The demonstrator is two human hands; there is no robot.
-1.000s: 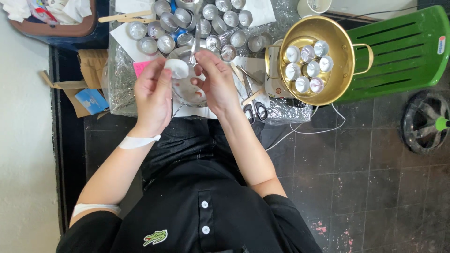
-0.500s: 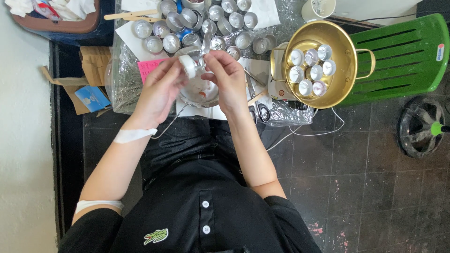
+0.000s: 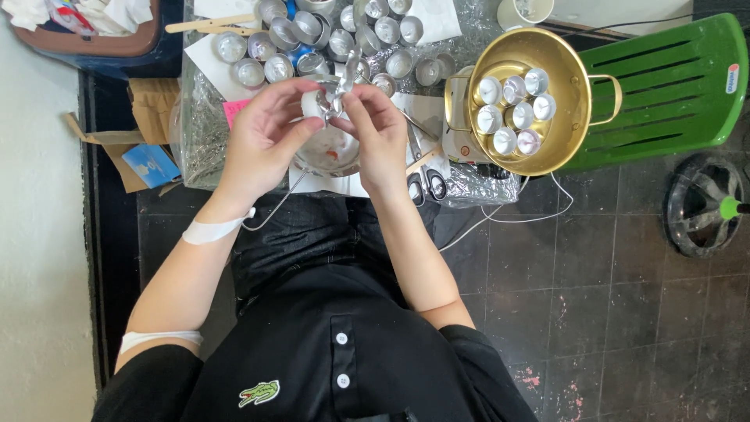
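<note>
- Small silver foil cup (image 3: pixel 334 100), crumpled at one side, held up between both hands above a glass bowl (image 3: pixel 332 152) at the near edge of the table.
- Left hand (image 3: pixel 266 133) grasps the cup from the left, thumb and fingers curled round a white lump inside it.
- Right hand (image 3: pixel 380 129) pinches the cup's right rim with its fingertips; both hands touch at the cup.
- White band round the left wrist (image 3: pixel 212 230); a thin cord runs from it toward the bowl.
- Beyond the hands, a cluster of empty foil cups (image 3: pixel 328 43) sits on a clear plastic sheet.
- Scissors (image 3: pixel 426 181) lie just right of the right wrist.
- Further right, a brass-coloured pan (image 3: pixel 574 117) holds several filled cups; it stands beside a green plastic chair (image 3: pixel 672 86).
- Dark tiled floor (image 3: pixel 594 312) below.
</note>
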